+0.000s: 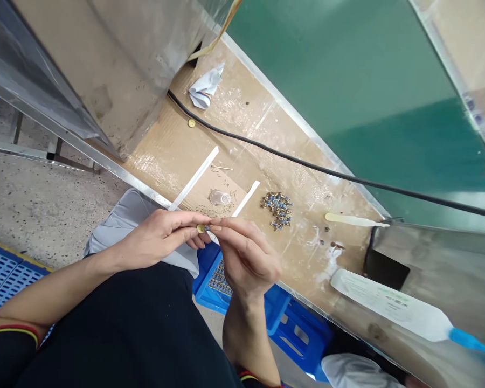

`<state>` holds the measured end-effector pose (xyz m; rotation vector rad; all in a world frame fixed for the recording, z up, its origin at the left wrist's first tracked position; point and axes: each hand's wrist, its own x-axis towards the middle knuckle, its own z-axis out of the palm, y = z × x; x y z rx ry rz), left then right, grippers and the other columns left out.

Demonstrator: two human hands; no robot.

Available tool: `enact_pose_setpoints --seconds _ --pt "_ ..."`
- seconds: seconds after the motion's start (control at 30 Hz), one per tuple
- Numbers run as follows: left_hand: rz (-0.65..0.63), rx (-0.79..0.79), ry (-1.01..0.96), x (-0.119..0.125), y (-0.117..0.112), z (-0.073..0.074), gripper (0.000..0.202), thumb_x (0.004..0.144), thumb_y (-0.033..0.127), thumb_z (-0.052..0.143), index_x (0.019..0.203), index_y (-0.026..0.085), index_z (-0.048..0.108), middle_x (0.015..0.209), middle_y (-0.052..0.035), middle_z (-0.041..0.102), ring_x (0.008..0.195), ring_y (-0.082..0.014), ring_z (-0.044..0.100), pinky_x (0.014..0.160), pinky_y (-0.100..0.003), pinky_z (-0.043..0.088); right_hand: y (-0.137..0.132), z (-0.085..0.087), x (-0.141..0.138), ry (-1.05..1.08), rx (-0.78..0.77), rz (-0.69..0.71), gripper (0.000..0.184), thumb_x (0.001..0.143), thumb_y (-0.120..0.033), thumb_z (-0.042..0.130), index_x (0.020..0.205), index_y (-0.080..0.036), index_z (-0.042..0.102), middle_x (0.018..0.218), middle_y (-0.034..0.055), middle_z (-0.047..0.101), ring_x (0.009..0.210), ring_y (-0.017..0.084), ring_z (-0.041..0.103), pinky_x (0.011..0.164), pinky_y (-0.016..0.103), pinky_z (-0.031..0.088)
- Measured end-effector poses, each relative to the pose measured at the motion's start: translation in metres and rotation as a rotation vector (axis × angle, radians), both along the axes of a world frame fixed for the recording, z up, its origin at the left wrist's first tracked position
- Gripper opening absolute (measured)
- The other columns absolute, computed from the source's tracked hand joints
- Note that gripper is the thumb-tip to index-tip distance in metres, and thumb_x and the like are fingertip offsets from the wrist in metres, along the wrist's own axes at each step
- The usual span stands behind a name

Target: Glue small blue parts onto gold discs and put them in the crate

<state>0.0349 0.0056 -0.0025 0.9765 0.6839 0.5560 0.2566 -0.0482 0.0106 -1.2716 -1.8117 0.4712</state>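
My left hand [161,237] and my right hand [246,253] meet fingertip to fingertip at the near edge of a cardboard-covered bench [242,140]. Both are closed in a pinch on one small brass-coloured part [201,228] held between them. A pile of several small blue-and-metal parts [277,209] lies on the cardboard just beyond my right hand. A blue tray [218,285] with rows of such parts sits below my hands, partly hidden by them.
Two white strips [196,177] and a clear plastic piece [220,198] lie on the cardboard. A black cable [327,171] crosses the bench beside a green belt [372,97]. A wooden stick [351,220], a crumpled cloth [205,87] and a white-and-blue paddle [392,306] lie around.
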Motion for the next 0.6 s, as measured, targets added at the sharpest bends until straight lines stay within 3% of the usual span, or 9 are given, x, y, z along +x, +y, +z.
enact_pose_setpoints --seconds 0.2,0.6 --pt "-0.039 -0.057 -0.037 0.0005 0.0009 0.0023 0.030 0.116 0.021 0.064 0.140 0.016 0.081 0.113 -0.0085 0.088 0.104 -0.0195 0.086 0.096 -0.029 0.071 0.0008 0.0009 0.0034 0.007 -0.001 0.046 0.053 0.098 0.010 0.072 0.133 -0.028 0.084 0.121 0.0066 0.086 0.106 0.024 0.084 0.085 0.042 0.069" --pt "-0.053 -0.043 -0.030 0.0002 0.0012 0.0049 0.031 0.116 0.020 0.062 0.140 0.016 0.081 0.111 -0.0076 0.087 0.104 -0.0186 0.085 0.096 -0.029 0.069 0.0032 0.0045 0.0054 -0.029 -0.004 0.076 0.049 0.101 0.004 0.073 0.134 -0.031 0.084 0.118 0.0057 0.086 0.104 0.025 0.083 0.086 0.043 0.068"
